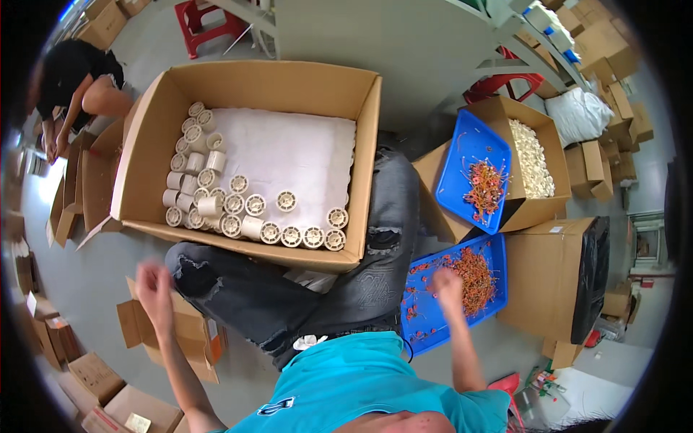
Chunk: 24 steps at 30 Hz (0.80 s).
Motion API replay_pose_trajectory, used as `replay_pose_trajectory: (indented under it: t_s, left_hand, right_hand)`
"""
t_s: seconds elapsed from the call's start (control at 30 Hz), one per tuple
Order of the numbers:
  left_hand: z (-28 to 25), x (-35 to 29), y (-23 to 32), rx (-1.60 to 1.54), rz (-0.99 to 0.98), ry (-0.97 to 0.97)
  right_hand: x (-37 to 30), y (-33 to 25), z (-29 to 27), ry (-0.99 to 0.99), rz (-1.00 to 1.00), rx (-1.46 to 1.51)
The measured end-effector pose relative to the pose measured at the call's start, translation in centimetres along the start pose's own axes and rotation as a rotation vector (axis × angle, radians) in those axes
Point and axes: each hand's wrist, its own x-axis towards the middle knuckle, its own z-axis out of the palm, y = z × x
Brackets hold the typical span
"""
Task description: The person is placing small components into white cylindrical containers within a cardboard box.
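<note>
My left hand [154,280] is raised beside my left knee, above an opened carton [170,325]. Its fingers are curled together and slightly blurred; whatever they may hold does not show. Over the lower blue tray [498,249] my right hand [446,283] is closed, fingertips at the small red-and-orange wired parts [475,278]; anything between them is too small to make out. Across my lap, a large cardboard box [253,83] holds cream plastic spools [233,225] lining its left and front sides, over a white sheet [289,144].
An upper blue tray [451,184] with more wired parts leans on a carton of small cream pieces [530,155]. A tall carton with black plastic [545,270] stands at right. At upper left, another person [79,86] bends over boxes. A grey panel [361,43] rises ahead.
</note>
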Motion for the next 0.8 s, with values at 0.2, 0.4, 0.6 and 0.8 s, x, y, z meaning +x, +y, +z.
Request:
replay_pose_trajectory:
  t_s: [0.2,0.4,0.6,0.8]
  left_hand:
    - [16.6,10.7,11.7,0.258,0.468,-0.615]
    - [29.1,12.3,1.6,1.079,0.526,-1.074]
    - [29.5,13.5,-0.8,1.109,0.309,-1.311]
    - [29.1,14.0,0.4,1.038,0.473,-1.092]
  right_hand:
    - [21.8,-9.3,-10.0,0.684,-0.624,-0.273]
    - [31.3,-11.0,-14.3,0.42,-0.225,-0.647]
    - [26.5,-13.6,-8.5,0.395,-0.574,-0.662]
    - [27.4,-11.3,-7.7,0.245,-0.349,-0.963]
